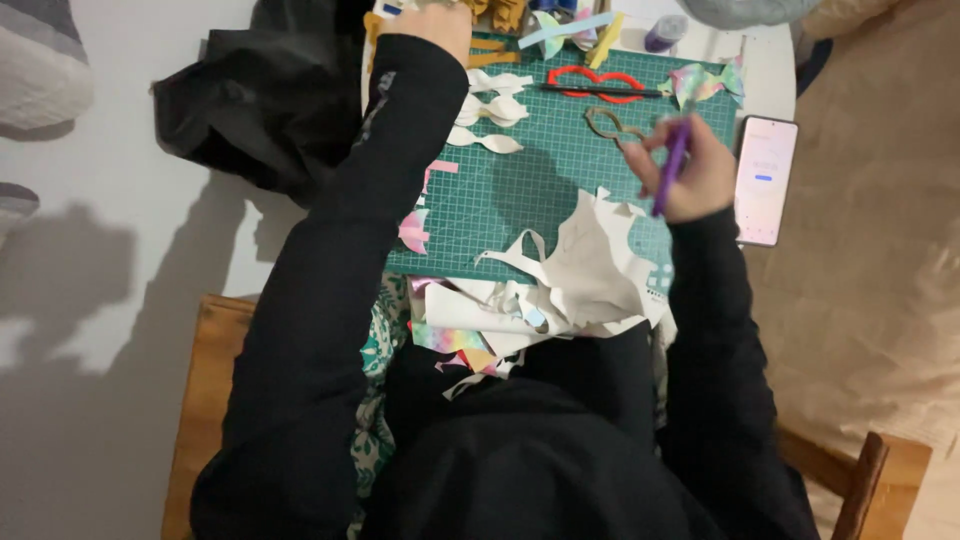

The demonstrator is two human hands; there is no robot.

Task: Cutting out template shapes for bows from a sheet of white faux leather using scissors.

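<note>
The right hand (697, 178) gripped a purple pen (672, 170) over the green cutting mat (520, 190) on the bench. The left hand (437, 22) reached far; whether it was closed I could not tell. Its sleeve could brush the white paper shapes (492, 110) away.

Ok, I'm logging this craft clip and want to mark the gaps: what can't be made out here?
Head view only:
- Left hand: fingers cut off by the top edge, so what it touches is unknown.
- Right hand: grips a purple tool; its tip is hidden by the fingers.
- Phone: screen too small to read.
- Paper scraps: partly covered by the sleeve.
- Items at the mat's far end: cropped.
</note>
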